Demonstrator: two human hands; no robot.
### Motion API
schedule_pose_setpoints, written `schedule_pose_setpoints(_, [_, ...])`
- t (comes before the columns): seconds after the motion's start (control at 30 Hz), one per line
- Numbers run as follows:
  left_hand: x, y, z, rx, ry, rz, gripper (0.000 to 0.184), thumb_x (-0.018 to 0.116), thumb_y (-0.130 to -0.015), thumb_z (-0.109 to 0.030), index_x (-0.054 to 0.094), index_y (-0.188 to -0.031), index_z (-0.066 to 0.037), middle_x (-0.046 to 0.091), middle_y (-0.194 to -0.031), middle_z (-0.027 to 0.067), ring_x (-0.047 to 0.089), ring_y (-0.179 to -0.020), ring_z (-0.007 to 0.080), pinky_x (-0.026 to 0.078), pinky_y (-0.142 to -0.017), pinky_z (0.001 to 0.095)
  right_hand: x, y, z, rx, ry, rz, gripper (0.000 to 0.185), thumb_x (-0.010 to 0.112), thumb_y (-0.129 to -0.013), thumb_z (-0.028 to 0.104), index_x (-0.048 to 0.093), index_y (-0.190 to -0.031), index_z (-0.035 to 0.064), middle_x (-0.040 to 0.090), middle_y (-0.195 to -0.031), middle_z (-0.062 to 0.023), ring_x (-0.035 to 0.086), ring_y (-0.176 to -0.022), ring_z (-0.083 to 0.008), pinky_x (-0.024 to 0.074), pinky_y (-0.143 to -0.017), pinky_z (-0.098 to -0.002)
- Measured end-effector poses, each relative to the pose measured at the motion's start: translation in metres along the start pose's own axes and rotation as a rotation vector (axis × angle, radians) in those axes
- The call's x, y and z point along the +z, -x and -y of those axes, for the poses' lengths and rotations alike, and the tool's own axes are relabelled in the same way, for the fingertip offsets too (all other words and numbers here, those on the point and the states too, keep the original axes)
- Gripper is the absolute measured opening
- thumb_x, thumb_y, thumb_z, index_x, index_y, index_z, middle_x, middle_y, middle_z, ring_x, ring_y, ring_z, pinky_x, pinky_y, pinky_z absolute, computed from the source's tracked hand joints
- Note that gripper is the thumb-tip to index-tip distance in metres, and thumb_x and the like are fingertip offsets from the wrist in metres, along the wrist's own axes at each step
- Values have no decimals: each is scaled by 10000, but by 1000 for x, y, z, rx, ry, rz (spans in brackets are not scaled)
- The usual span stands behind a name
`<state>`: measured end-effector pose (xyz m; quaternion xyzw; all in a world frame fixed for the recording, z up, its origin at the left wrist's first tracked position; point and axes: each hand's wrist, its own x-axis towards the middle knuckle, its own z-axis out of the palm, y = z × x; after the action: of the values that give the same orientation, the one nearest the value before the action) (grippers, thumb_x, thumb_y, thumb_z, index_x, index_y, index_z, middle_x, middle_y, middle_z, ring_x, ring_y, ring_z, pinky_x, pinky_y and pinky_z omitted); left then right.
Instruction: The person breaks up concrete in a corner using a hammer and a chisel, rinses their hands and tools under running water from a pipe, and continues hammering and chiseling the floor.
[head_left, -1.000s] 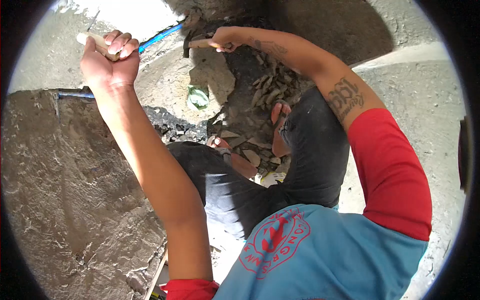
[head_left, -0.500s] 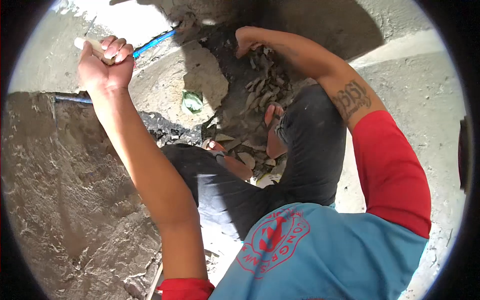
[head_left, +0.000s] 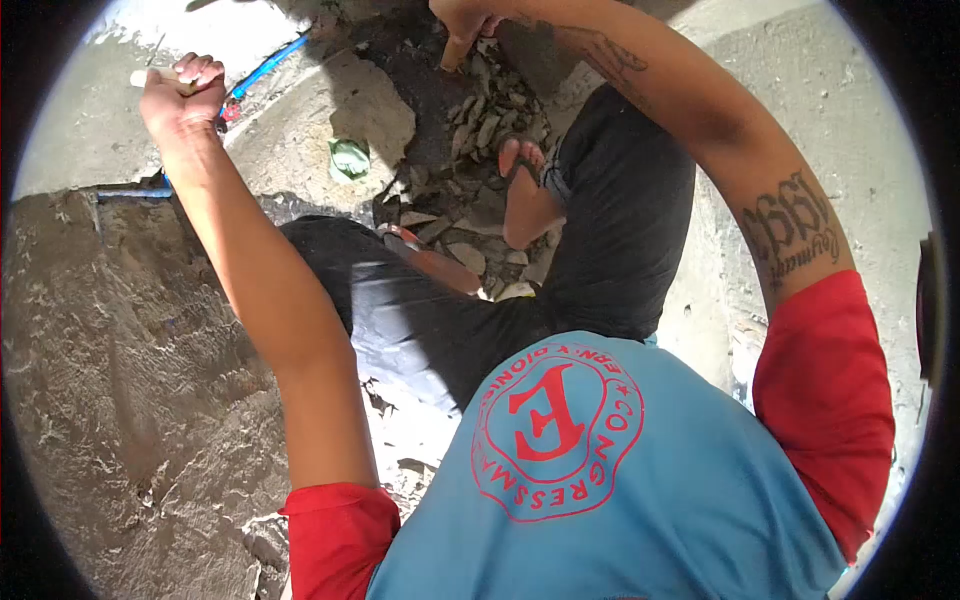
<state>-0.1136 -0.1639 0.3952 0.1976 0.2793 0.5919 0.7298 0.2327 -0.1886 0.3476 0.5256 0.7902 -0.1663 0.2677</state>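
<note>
My left hand (head_left: 185, 108) is at the upper left, its fingers wrapped round a short pale handle (head_left: 152, 77). One end of the handle pokes out past the thumb; what it belongs to is not clear. Just right of that hand runs a bright blue pipe (head_left: 268, 66), with a small red part (head_left: 231, 109) near its lower end. My right hand (head_left: 466, 16) is at the top edge, partly cut off, closed on a wooden handle (head_left: 456, 52) whose butt end points down. The tool's other end is out of view.
Broken concrete chunks (head_left: 488, 125) lie in a dark hollow between my feet. A crumpled green packet (head_left: 349, 159) rests on a sunlit concrete slab (head_left: 375, 100). A rough wall-like surface (head_left: 130, 350) fills the left, and another blue pipe section (head_left: 135, 193) runs along its top edge.
My right hand has moved up and left to the top edge, and the wooden handle now shows. My left hand has shifted slightly up and left. The view has tilted a little.
</note>
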Motion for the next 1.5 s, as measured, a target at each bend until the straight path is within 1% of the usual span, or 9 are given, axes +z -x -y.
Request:
schedule_pose_setpoints(0.33, [4,2,6,57,-90,-31,487,167,-1005,-416,352,-760,-40,345,-649,46,321,-542,152,262,-504,296,99,-13,-4,-74,212,148,191,681,-832,140,692,-795,-47,673,-783,-152,647,-652,-241,516,-527,-365])
schedule_pose_setpoints(0.4, [7,-2,10,55,-97,-53,483,166,-1008,-410,353,-760,-41,346,-646,45,314,-532,148,256,-496,292,98,-21,-6,-81,136,362,334,685,-823,258,680,-1054,15,648,-1113,-125,621,-965,-264,519,-715,-421])
schedule_pose_setpoints(0.5, [14,-10,18,57,-73,-43,482,169,-1009,-408,360,-763,-40,351,-644,46,310,-524,145,257,-493,290,92,-29,-2,27,80,339,308,675,-824,213,679,-1071,30,639,-1140,-123,622,-954,-259,516,-703,-413])
schedule_pose_setpoints(0.6, [25,-17,30,29,-75,-32,456,183,-1007,-394,372,-782,-45,362,-655,47,323,-526,146,263,-495,288,99,-51,-6,-71,55,185,205,671,-844,175,698,-776,-16,679,-760,-129,662,-676,-234,524,-531,-355])
schedule_pose_setpoints(0.73, [38,-19,39,21,-60,-27,429,204,-1004,-387,371,-792,-53,364,-665,43,333,-541,143,263,-498,286,92,-69,0,-8,123,245,284,705,-807,235,703,-1029,58,665,-1066,-114,632,-908,-263,533,-684,-427])
schedule_pose_setpoints(0.8, [38,-19,38,-9,-52,39,463,188,-1009,-387,378,-772,-38,357,-654,44,341,-546,148,277,-507,293,75,-39,-1,-161,142,-10,187,698,-781,158,693,-730,-21,663,-707,-135,648,-639,-252,517,-521,-377])
schedule_pose_setpoints(0.93, [38,-18,38,54,-123,-52,447,206,-1005,-380,379,-772,-39,361,-658,41,341,-544,145,270,-507,293,42,-18,8,-110,3,-22,208,703,-760,170,681,-716,-33,649,-673,-152,644,-643,-269,510,-536,-398])
schedule_pose_setpoints(1.07, [33,-16,34,19,-92,-57,447,204,-1003,-382,378,-772,-42,359,-659,37,338,-543,145,271,-514,294,65,-38,13,-202,-34,-196,241,694,-775,202,673,-716,-31,642,-674,-159,638,-645,-285,512,-566,-407])
schedule_pose_setpoints(1.5, [16,-2,20,45,-96,32,409,202,-1005,-384,364,-814,-60,373,-668,36,333,-563,137,265,-511,285,139,-51,56,-338,124,160,236,640,-781,95,696,-1001,29,669,-1028,-141,639,-946,-292,524,-733,-435])
